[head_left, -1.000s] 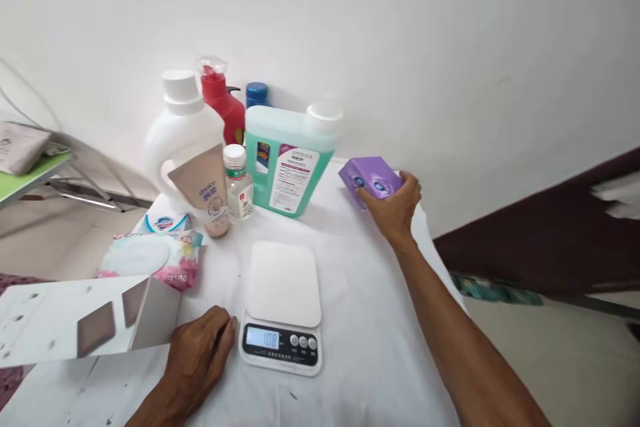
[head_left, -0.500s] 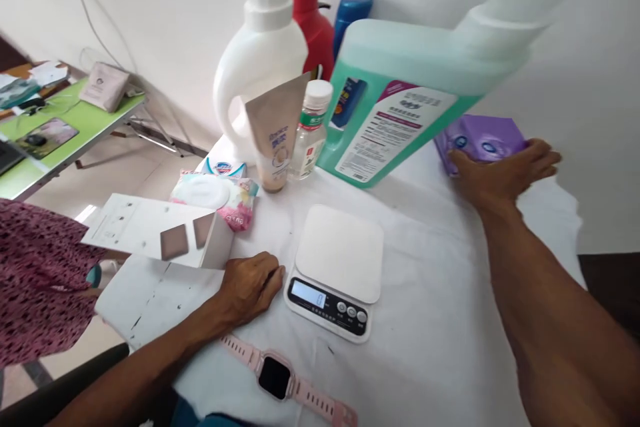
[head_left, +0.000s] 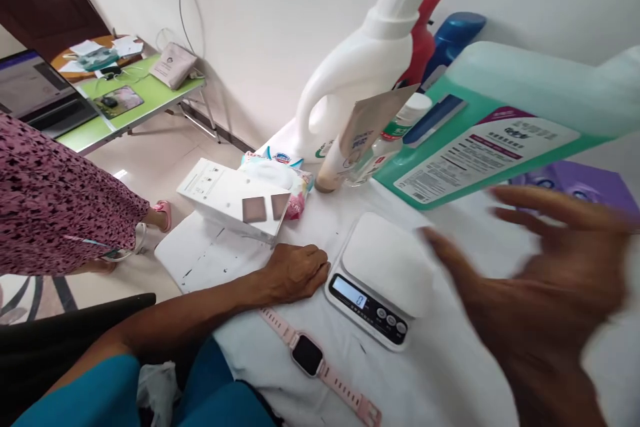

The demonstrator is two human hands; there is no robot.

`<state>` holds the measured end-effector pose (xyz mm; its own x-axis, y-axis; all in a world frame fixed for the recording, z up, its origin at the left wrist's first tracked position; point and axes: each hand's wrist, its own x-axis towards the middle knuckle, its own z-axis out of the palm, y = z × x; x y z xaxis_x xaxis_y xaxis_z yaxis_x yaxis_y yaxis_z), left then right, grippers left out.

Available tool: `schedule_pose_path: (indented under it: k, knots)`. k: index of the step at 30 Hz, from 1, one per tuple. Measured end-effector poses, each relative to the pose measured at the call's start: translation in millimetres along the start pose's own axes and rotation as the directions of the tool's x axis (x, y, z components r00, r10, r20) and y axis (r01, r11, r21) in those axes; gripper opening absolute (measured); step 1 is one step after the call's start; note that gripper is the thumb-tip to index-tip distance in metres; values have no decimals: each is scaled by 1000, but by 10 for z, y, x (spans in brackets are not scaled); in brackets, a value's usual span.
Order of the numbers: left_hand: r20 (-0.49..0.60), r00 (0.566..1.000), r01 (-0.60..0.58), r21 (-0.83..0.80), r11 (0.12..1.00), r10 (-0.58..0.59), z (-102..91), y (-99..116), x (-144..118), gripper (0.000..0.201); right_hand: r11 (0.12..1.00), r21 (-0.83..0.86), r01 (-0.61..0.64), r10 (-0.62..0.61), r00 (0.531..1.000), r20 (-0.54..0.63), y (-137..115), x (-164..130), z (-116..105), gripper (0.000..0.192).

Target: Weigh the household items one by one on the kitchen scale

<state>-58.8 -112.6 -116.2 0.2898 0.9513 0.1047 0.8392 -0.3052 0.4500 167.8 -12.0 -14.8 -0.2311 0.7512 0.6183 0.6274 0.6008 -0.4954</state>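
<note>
**Left hand parked by the scale, right hand a blur in the air**

Far left, a person in a dark pink patterned garment [head_left: 55,200] stands beside the table. Moving in, a white box [head_left: 235,197] lies on a sheet of paper [head_left: 200,257]. The left hand [head_left: 295,271] rests on the white cloth, fingers curled loosely down, gripping nothing, its knuckles just beside the kitchen scale [head_left: 380,283]. A pink smartwatch [head_left: 313,357] lies near the table's front edge. Behind the scale stand a tan tube [head_left: 357,140], a white jug [head_left: 350,73] and a tilted green detergent bottle [head_left: 500,123]. The right hand [head_left: 540,287] is up over the cloth, fingers spread open, empty and motion-blurred. The purple pack [head_left: 590,183] sits behind it, at the far right.
</note>
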Motion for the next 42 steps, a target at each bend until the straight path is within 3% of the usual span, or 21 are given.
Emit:
schedule_pose_path:
  k: [1,4,6,9,11,13,15,16,17,18,19,20,21,22,23,25,27,30,35,39,42]
  knots:
    - [13,1000,11,-6,1000,-11,3,-3,1,27,996,89,31,-44,988,147,-249,-25,150,74]
    - [22,999,30,-10,1000,-30,15,-6,16,20,925,372,75,-223,901,373,-761,-16,683,99]
    - [1,1000,16,-1,1000,-16,-4,5,19,18,899,436,30,-241,867,437,-916,2,994,107]
    - [-19,1000,24,1,1000,-24,-163,60,-54,22,897,441,-34,-192,869,456,-993,-30,1245,107]
    - [65,998,11,-102,995,-5,-404,111,-192,16,899,427,-91,-130,877,462,-1016,-87,1281,106]
    - [224,969,-18,-367,930,108,-754,132,-399,22,893,416,-168,-59,876,479,-1050,-152,1273,104]
    - [315,924,54,-668,742,216,-1155,77,-637,31,879,409,-247,9,865,502,-1105,-212,1269,98]
    - [321,927,117,-740,662,195,-1343,9,-751,34,868,407,-282,41,860,508,-1137,-237,1275,93]
    - [253,961,132,-776,616,113,-1503,-85,-855,39,858,406,-316,76,858,508,-1170,-258,1286,89]
    - [87,996,91,-796,598,-35,-1625,-205,-943,47,848,402,-346,110,856,505,-1203,-275,1299,85]
    - [-160,962,10,-790,614,-222,-1703,-344,-1013,50,840,397,-370,140,855,500,-1232,-287,1312,81]
    - [-387,842,-41,-740,671,-375,-1734,-495,-1064,46,836,390,-385,162,853,496,-1256,-294,1323,79]
    - [-537,711,-37,-673,739,-454,-1723,-649,-1096,40,837,382,-392,174,852,494,-1275,-297,1332,78]
    - [-602,640,14,-613,790,-478,-1677,-797,-1112,45,840,376,-391,175,851,494,-1287,-297,1337,77]
    - [-594,647,81,-569,818,-478,-1608,-930,-1114,62,843,375,-386,171,852,494,-1295,-296,1340,77]
    - [-418,768,207,-553,807,-485,-1444,-1126,-1097,86,840,386,-381,167,859,485,-1302,-288,1341,77]
    - [-256,823,290,-577,763,-507,-1319,-1216,-1075,83,822,410,-396,178,861,477,-1313,-268,1333,76]
    - [-243,818,271,-638,721,-522,-1293,-1195,-1066,65,753,491,-439,182,855,485,-1352,-195,1277,73]
    - [-340,822,93,-711,697,-457,-1433,-1044,-1089,59,595,643,-483,169,857,487,-1333,-14,938,72]
    - [-439,765,29,-708,706,-471,-1397,-949,-1030,56,606,663,-439,241,896,373,-1069,17,464,72]
    - [-382,798,86,-693,715,-466,-1296,-807,-868,46,627,661,-413,346,908,238,-761,-61,81,74]
